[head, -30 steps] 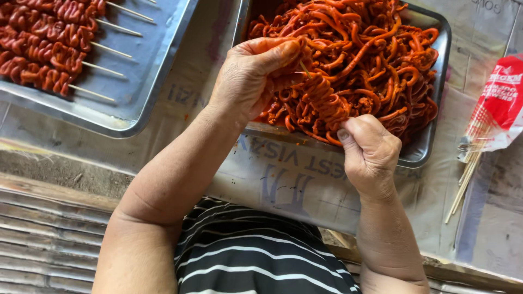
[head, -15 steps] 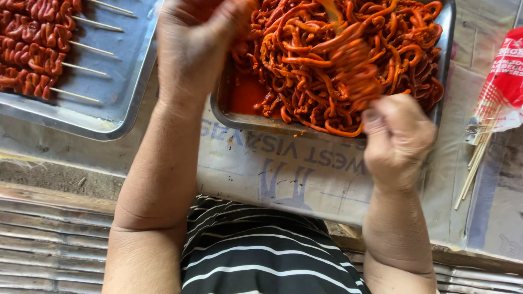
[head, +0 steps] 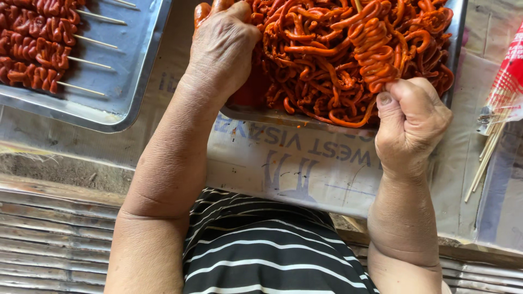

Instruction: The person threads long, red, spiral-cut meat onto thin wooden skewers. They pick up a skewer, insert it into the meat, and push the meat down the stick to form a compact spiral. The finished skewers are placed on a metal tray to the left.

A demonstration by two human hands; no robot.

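A metal tray (head: 456, 32) holds a heap of orange-red marinated intestine strips (head: 316, 60). My left hand (head: 220, 46) reaches into the left side of the heap, fingers curled among the strips. At the tray's front right, my right hand (head: 412, 122) is closed on a skewer threaded with folded strips (head: 373, 51), which stands up above the heap. The skewer stick itself is hidden by meat and fingers.
A second metal tray (head: 128, 81) at the left holds several finished skewers (head: 38, 51) in rows. Bare bamboo sticks (head: 485, 158) in a red and clear packet (head: 506, 81) lie at the right. Printed paper (head: 305, 163) covers the table.
My left hand has moved from the heap's front left further up into the tray. My right hand with the skewer has shifted right and slightly up.
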